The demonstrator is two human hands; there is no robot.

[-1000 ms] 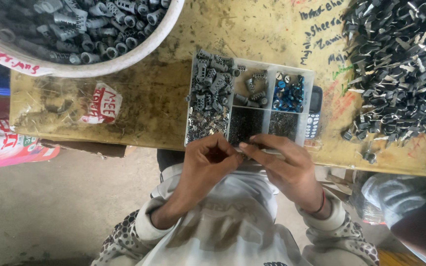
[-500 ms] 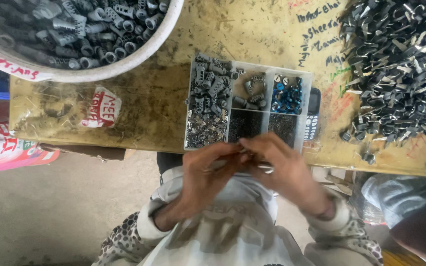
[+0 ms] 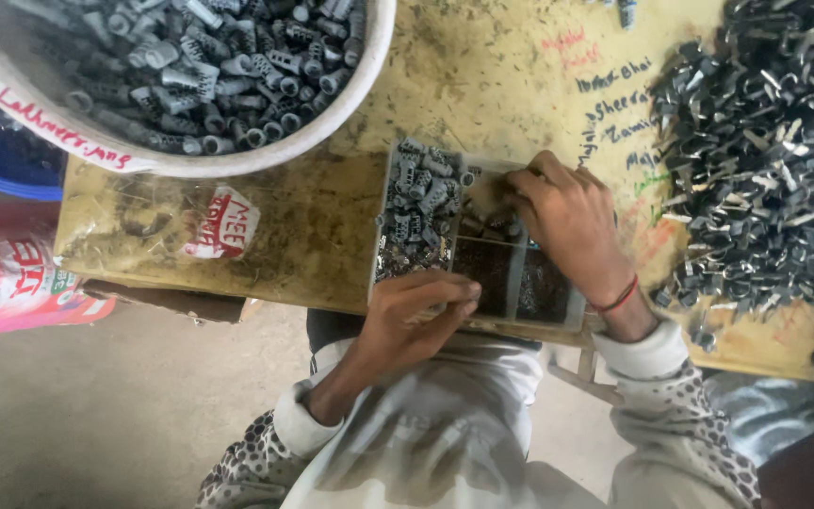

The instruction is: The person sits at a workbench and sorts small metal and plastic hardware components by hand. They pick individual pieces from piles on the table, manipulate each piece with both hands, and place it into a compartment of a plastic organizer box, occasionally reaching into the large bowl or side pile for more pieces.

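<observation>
Workbench of scuffed yellowish board, scribbled with coloured marker, seen from above. A compartmented parts tray sits at its near edge, directly in front of the seated person.

Right hand reaches into the tray's far middle compartment, fingers curled down and bunched over the small parts there; whether it has anything pinched cannot be told, as the fingertips are hidden. A red thread band circles that wrist.

Left hand hovers at the tray's near edge, fingers drawn together as if pinching something small; the item itself is too blurred to make out.

Tray's left compartment is heaped with small grey ribbed plastic pieces. The near compartments hold darker bits, unclear in kind.

A large white tub at far left is full of the same grey ribbed pieces. A loose heap of dark metal clips spreads over the bench's right side, well apart from the tray. A red-and-white sticker lies left of the tray; a pink bag sits below the bench edge.

Judgement on handling: the grey pieces look light, stiff and slightly grippy from their ribbing, but tiny enough to slip away. Best taken singly by a fingertip pinch across the ribbed barrel, not scooped.
</observation>
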